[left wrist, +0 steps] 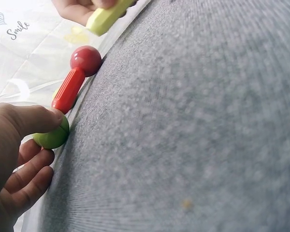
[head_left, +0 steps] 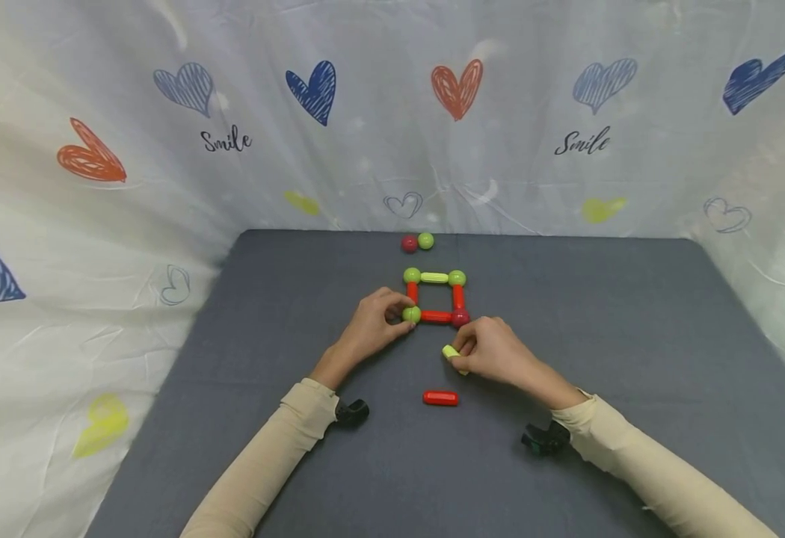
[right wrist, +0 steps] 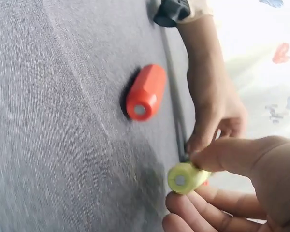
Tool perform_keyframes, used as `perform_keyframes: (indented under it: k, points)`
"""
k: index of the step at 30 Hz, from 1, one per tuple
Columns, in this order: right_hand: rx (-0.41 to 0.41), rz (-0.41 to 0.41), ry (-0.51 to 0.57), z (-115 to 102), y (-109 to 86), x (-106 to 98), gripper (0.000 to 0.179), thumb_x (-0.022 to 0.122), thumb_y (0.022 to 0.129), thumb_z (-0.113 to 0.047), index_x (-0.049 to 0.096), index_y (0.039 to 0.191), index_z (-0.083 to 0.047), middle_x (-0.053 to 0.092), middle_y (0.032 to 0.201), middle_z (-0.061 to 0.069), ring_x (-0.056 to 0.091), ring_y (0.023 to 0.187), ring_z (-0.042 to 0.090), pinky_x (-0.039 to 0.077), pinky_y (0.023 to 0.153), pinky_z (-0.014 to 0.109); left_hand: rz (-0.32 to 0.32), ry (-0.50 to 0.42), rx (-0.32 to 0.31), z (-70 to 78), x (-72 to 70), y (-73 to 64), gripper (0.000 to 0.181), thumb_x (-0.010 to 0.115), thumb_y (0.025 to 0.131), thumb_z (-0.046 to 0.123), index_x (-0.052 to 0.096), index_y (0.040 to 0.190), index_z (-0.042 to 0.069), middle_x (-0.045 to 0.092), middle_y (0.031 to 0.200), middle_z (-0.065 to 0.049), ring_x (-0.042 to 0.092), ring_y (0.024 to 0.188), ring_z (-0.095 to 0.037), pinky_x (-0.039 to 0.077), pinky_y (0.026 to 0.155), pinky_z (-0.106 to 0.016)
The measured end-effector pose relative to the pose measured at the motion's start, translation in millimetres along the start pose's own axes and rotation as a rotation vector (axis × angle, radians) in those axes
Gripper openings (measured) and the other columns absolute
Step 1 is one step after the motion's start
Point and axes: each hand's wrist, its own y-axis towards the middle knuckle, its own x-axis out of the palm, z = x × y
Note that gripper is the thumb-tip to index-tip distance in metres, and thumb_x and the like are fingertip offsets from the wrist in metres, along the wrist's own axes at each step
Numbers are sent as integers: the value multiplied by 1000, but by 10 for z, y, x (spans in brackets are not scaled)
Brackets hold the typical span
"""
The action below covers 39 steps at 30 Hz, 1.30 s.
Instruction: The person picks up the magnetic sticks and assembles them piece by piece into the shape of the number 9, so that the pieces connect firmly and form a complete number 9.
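A square of rods and balls lies on the grey cloth in the head view. Its near-left corner is a green ball (head_left: 411, 314), which my left hand (head_left: 374, 323) holds between thumb and fingers. From there a red rod (head_left: 436, 317) runs to a dark red ball (head_left: 460, 318) at the near-right corner. Just in front of that ball, my right hand (head_left: 496, 351) pinches a loose yellow-green rod (head_left: 451, 352). A grey disc shows in this rod's end (right wrist: 180, 180) in the right wrist view. Two green balls and a yellow-green rod (head_left: 434, 278) form the far side.
A loose red rod (head_left: 440, 398) lies on the cloth nearer to me, between my forearms. Beyond the square, a red ball (head_left: 409, 243) and a green ball (head_left: 425, 240) sit side by side close to the table's far edge. A printed curtain (head_left: 379, 149) hangs behind.
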Motion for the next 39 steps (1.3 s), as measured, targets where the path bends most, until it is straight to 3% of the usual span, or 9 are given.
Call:
perform_keyframes:
  k: [7,12,29,39]
  points:
    - [133,108,27,131,-15,-151,8,82,79,-14,76,77,-10,68,68,-4,60,54,12,50,51,31,9,-4,-8,6,20,0,29,85,82,12,73,109,10,62,99,-3,63,87,-14,54,76,-25]
    - [181,158,50,258,6,-175,8,81,80,-16,77,78,-10,69,67,-2,62,55,14,51,51,31,9,-8,-10,9,6,-6,29,85,82,13,73,108,10,62,100,-3,63,87,-14,54,76,-26]
    - [341,130,504,358,43,-20,18,81,84,-12,76,90,5,72,74,12,70,61,21,59,58,36,-6,-14,-13,17,17,-7,29,85,82,13,73,108,10,62,99,-3,63,87,-13,53,76,-26]
    - [358,128,584,390,52,9,19,81,84,-11,76,92,6,72,75,14,70,63,20,60,60,37,-3,-14,-16,38,17,-17,28,84,83,14,73,108,11,61,98,-1,62,87,-13,53,76,-27]
